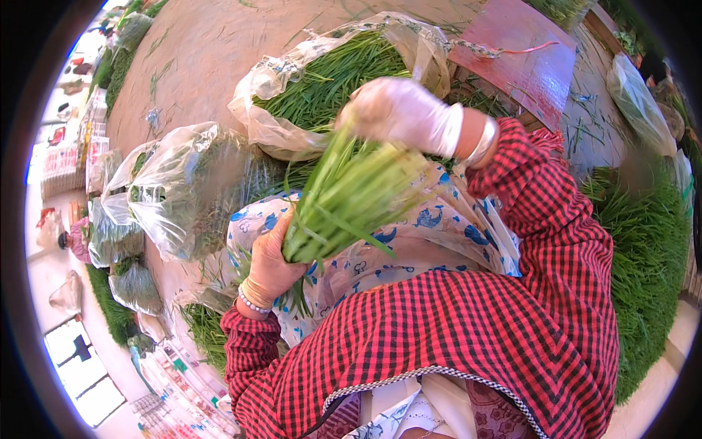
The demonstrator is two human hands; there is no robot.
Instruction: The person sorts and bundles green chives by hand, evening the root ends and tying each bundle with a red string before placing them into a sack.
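Note:
My left hand [270, 263], in a thin pale glove with a beaded bracelet at the wrist, grips a thick bunch of green chives [336, 208] over my lap. The bunch fans out toward the upper right, and its ends there are blurred. Above them, my white-gloved right hand [402, 113] is smeared by motion. Its fingers are curled at the top of the bunch, where a few stalks run up into them. Just beyond, a large clear plastic bag [256, 124] lies open, full of loose green chives [351, 77].
A patterned plastic apron [431, 227] covers my lap. Tied clear bags of greens [183, 190] stand to the left. A reddish board [515, 55] lies at the far right. Heaped greens [636, 271] fill the right side, and stacked crates [66, 161] stand far left.

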